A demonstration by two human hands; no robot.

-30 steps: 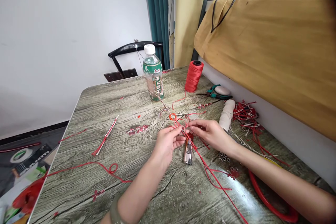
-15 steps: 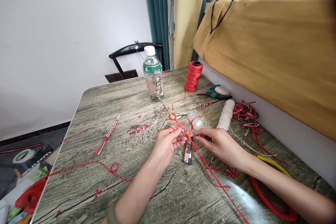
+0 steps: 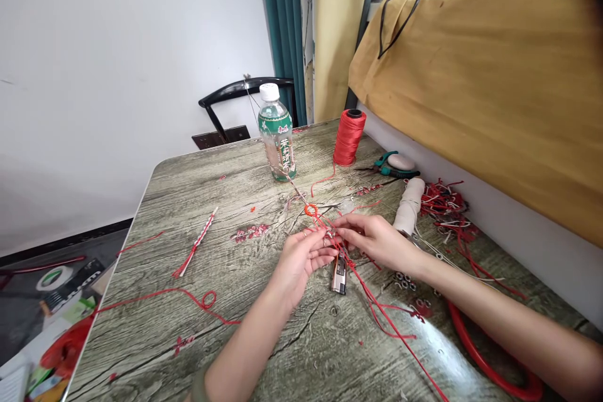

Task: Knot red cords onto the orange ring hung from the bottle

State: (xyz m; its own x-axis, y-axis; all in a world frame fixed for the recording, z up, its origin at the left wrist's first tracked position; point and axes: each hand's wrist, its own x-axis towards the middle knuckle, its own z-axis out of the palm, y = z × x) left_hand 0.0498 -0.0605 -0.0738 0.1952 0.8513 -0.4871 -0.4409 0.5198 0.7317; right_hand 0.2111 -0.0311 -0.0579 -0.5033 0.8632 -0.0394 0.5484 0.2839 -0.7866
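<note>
Head view: wood-grain table [image 3: 282, 326], with two bare hands close together above its middle.
Left hand [image 3: 294, 260]: thumb and forefinger together, apparently clamped on red cords [image 3: 357, 274], just below an orange ring [image 3: 311, 205].
Right hand [image 3: 374, 239]: thumb and forefinger at the same cords, just beside the left fingertips; cannot tell whether pinched on a strand or slightly apart.
Strands at the fingertips: could slip or cross wrongly, most likely from a loosened left pinch or from picking up the wrong one among so many alike.
Loose ends: could tangle or snag, by judgement, from lying crossed over one another near the silver-and-black object [image 3: 338, 279].
Bottle [image 3: 277, 125]: could slide or tip under too hard a tug, seemingly tied to the ring by a thin line [image 3: 296, 187].
Cords against the grip: between the two sets of fingertips, with the ring just beyond the left pinch and a small knot [image 3: 350, 263] on the near side; trailing from there toward the lower right.
Silver-and-black object against the grip: on the table, just below the left fingertips; upper end hidden by cords and fingers.
</note>
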